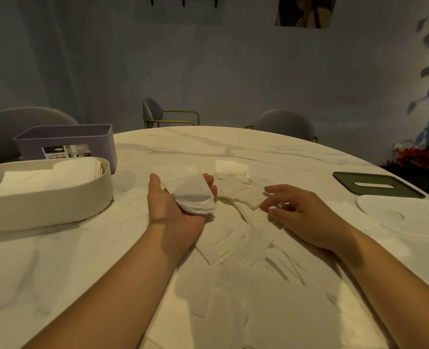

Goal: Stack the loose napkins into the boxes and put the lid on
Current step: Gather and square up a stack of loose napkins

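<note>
Left hand (169,207) clasps a napkin stack (195,195); right hand (306,215), fingers relaxed, touches loose napkins (243,192).

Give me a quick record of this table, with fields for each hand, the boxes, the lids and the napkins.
left hand: palm up, holds a stack of napkins
right hand: palm down, fingertips at the loose napkins; unclear whether it pinches one
white box: at left, no lid, napkins inside
purple box: behind the white box, no lid, contents hidden
dark lid: lying flat at right, slot on top
white lid: lying flat, just nearer than the dark lid
</note>
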A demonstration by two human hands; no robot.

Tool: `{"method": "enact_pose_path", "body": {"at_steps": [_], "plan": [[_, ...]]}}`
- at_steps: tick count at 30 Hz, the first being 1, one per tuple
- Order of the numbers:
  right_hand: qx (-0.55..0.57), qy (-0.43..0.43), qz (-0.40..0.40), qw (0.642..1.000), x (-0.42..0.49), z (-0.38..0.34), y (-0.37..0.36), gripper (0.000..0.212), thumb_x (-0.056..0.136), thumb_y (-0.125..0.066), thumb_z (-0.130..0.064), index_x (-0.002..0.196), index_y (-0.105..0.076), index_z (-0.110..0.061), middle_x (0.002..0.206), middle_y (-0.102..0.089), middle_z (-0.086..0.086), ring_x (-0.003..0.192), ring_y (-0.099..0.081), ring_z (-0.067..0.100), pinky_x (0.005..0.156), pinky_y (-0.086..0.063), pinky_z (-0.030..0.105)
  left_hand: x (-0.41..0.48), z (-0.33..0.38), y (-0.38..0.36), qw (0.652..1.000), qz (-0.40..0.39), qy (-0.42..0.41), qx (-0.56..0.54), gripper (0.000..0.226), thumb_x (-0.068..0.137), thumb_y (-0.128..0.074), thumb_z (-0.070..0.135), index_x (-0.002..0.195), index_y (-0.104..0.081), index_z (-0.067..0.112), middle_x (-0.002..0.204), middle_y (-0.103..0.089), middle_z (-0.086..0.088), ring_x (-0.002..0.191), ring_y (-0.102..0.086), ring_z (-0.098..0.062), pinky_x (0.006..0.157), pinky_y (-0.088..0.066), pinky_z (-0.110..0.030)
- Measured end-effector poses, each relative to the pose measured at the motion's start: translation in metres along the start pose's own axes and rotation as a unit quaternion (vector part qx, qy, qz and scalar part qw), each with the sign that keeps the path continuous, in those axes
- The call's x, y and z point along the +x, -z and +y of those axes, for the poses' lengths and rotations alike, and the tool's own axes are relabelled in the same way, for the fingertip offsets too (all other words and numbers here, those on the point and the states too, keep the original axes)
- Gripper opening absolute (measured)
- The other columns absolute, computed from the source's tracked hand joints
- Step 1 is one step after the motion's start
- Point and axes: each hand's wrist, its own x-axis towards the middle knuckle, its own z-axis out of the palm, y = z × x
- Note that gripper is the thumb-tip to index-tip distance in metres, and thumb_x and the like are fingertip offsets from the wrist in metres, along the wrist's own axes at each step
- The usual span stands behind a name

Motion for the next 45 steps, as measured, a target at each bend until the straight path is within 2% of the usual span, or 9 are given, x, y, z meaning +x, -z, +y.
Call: {"method": "enact_pose_path", "body": {"at_steps": [6, 9, 16, 23, 26, 31, 37, 41, 45], "plan": [[0.004, 0.001, -0.002, 1.0, 0.0, 0.0, 0.0, 0.031, 0.095, -0.049, -0.009, 0.104, -0.069, -0.03, 0.131, -0.055, -0.014, 0.105, -0.057, 0.004, 0.097, -0.047, 0.029, 0.004, -0.001, 0.0, 1.0, 0.005, 0.002, 0.018, 0.076, 0.094, -0.03, 0.063, 0.08, -0.07, 0.001, 0.079, -0.071, -0.017, 0.08, -0.062, -0.028, 0.081, -0.048, -0.038], [0.018, -0.012, 0.02, 1.0, -0.002, -0.002, -0.002, 0.03, 0.098, -0.047, -0.014, 0.119, -0.061, -0.029, 0.098, -0.069, -0.009, 0.081, -0.063, 0.006, 0.081, -0.049, 0.019, 0.004, -0.001, -0.001, 1.0, 0.015, 0.003, 0.023, 0.071, 0.093, -0.03, 0.064, 0.093, -0.066, 0.002, 0.092, -0.068, -0.017, 0.086, -0.061, -0.028, 0.085, -0.048, -0.038], [0.013, 0.01, 0.155, 0.988, 0.001, -0.002, -0.001, 0.028, 0.087, -0.066, -0.022, 0.112, -0.063, -0.034, 0.106, -0.059, -0.021, 0.089, -0.057, 0.003, 0.084, -0.042, 0.016, 0.0, -0.002, -0.005, 1.0, 0.025, -0.004, 0.017, 0.069, 0.094, -0.031, 0.063, 0.09, -0.063, 0.003, 0.095, -0.067, -0.016, 0.093, -0.061, -0.027, 0.09, -0.048, -0.038], [0.061, -0.016, 0.247, 0.967, -0.001, -0.005, 0.003, 0.013, 0.087, -0.066, -0.011, 0.093, -0.061, -0.021, 0.093, -0.063, -0.002, 0.077, -0.063, 0.015, 0.064, -0.053, 0.015, -0.003, -0.005, -0.008, 1.0, 0.0, -0.018, 0.025, 0.067, 0.096, -0.028, 0.061, 0.101, -0.061, 0.004, 0.102, -0.066, -0.017, 0.091, -0.062, -0.028, 0.083, -0.05, -0.039], [0.253, -0.173, 0.289, 0.907, 0.004, -0.008, 0.008, 0.024, 0.085, -0.068, -0.009, 0.102, -0.057, -0.021, 0.103, -0.058, 0.003, 0.085, -0.06, 0.021, 0.063, -0.055, 0.025, -0.007, -0.007, -0.012, 0.999, -0.009, -0.024, 0.024, 0.064, 0.096, -0.03, 0.059, 0.113, -0.059, 0.005, 0.11, -0.065, -0.018, 0.088, -0.063, -0.029, 0.088, -0.049, -0.041], [0.555, -0.288, 0.333, 0.706, -0.001, -0.02, 0.024, 0.011, 0.087, -0.061, -0.01, 0.083, -0.053, -0.017, 0.091, -0.051, 0.004, 0.079, -0.053, 0.016, 0.072, -0.052, 0.021, -0.019, -0.02, -0.022, 0.999, -0.002, -0.016, 0.034, 0.06, 0.094, -0.037, 0.059, 0.122, -0.057, 0.011, 0.107, -0.065, -0.017, 0.086, -0.064, -0.028, 0.078, -0.053, -0.04], [0.257, -0.007, 0.298, 0.919, -0.008, -0.037, -0.002, 0.025, 0.091, -0.059, -0.009, 0.081, -0.063, -0.032, 0.085, -0.064, -0.013, 0.079, -0.063, 0.002, 0.066, -0.051, 0.012, -0.036, -0.043, -0.029, 0.992, -0.029, 0.056, 0.108, 0.056, 0.088, -0.041, 0.065, 0.105, -0.062, 0.016, 0.104, -0.069, -0.015, 0.09, -0.065, -0.028, 0.075, -0.052, -0.038], [0.108, 0.188, 0.204, 0.955, -0.011, -0.041, -0.018, 0.033, 0.081, -0.062, -0.003, 0.089, -0.069, -0.035, 0.09, -0.066, -0.016, 0.085, -0.063, 0.01, 0.07, -0.053, 0.017, -0.036, -0.048, -0.024, 0.986, -0.076, 0.077, 0.13, 0.067, 0.083, -0.039, 0.071, 0.125, -0.058, 0.023, 0.114, -0.068, -0.013, 0.1, -0.064, -0.031, 0.078, -0.052, -0.046], [0.094, 0.177, 0.128, 0.971, -0.013, -0.043, -0.02, 0.032, 0.082, -0.069, -0.013, 0.088, -0.068, -0.044, 0.091, -0.066, -0.019, 0.091, -0.061, 0.012, 0.075, -0.056, 0.027, -0.032, -0.042, -0.021, 0.987, -0.077, 0.083, 0.112, 0.067, 0.082, -0.044, 0.068, 0.132, -0.051, 0.024, 0.117, -0.066, -0.013, 0.101, -0.063, -0.031, 0.072, -0.054, -0.045]]}}
